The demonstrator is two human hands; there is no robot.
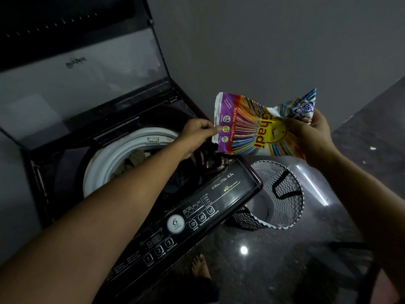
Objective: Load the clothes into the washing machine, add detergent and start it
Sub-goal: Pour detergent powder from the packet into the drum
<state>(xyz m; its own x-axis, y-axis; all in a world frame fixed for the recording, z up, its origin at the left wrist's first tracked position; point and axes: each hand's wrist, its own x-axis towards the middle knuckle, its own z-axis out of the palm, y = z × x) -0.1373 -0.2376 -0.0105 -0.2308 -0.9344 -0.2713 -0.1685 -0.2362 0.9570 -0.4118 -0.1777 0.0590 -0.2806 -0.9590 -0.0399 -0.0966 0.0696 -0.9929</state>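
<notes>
Detergent packet (260,126), above the right end of the control panel (221,194): "Ghadi" and "Try it First! Trust it Forever". Control panel, left to right: "1 Power", "2 Program", "3 Start/Pause", round dial (175,223) marked "6", "Delay", "ExpressWash", "WaterLevel", "6.5 kg". Raised lid (87,80) behind the panel: "Whirlpool" logo, seen reversed.

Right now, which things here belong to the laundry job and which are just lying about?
In use: dark top-loading washing machine; beige clothes in its drum; colourful plastic detergent packet, held by left hand and right hand.
Lying about: black-and-white zigzag basket; small white floor scrap.
</notes>
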